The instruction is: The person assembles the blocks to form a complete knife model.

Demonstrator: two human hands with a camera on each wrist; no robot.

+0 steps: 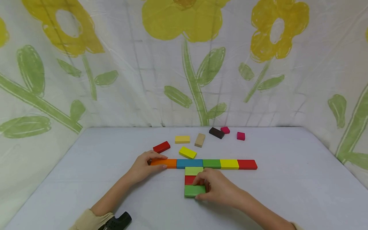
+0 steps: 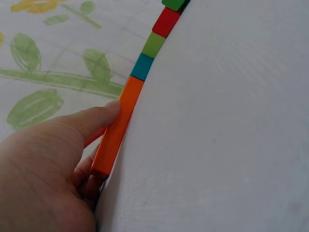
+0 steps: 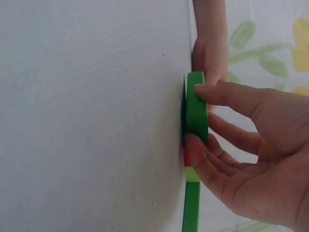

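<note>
A row of flat blocks lies across the white table: an orange block at the left end, then a blue block, a green block, a yellow block and a red block. My left hand pinches the orange block near its left end, thumb on the near side. From the blue block a column comes toward me: a light green block, a red block and a near green block. My right hand holds this near green block between thumb and fingers.
Behind the row lie loose blocks: red, pale yellow, bright yellow, tan, black, and two small pink blocks. A flower-printed cloth hangs behind the table.
</note>
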